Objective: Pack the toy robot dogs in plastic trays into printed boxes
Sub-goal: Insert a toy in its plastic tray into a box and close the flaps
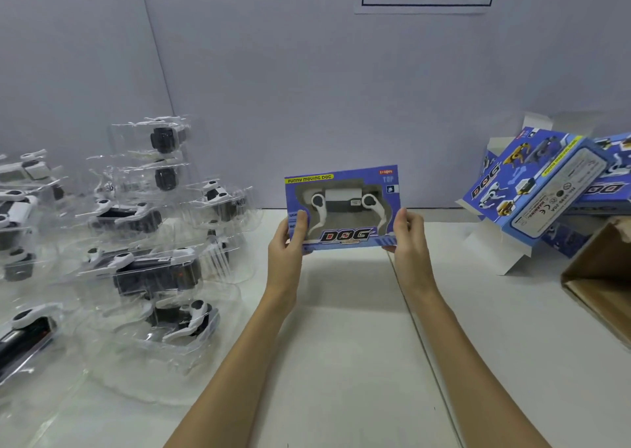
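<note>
Along the left edge of the white worktop (341,345) lies a loose heap of clear plastic trays (143,243), each with a white-and-black toy robot dog (153,270) inside; some are stacked, some tilted. Near the middle of the far edge, the printed box (341,208) is held up off the worktop, its blue windowed front facing the camera, with a white toy dog showing through the window. The left hand (290,239) grips the box's lower left corner, fingers (300,225) curled over the front. The right hand (408,236) grips the lower right corner the same way, thumb on the front. At the far right corner lies a pile of blue printed boxes (532,188) with open flaps, tilted on one another. A brown cardboard carton (601,277) juts in at the right edge.
</note>
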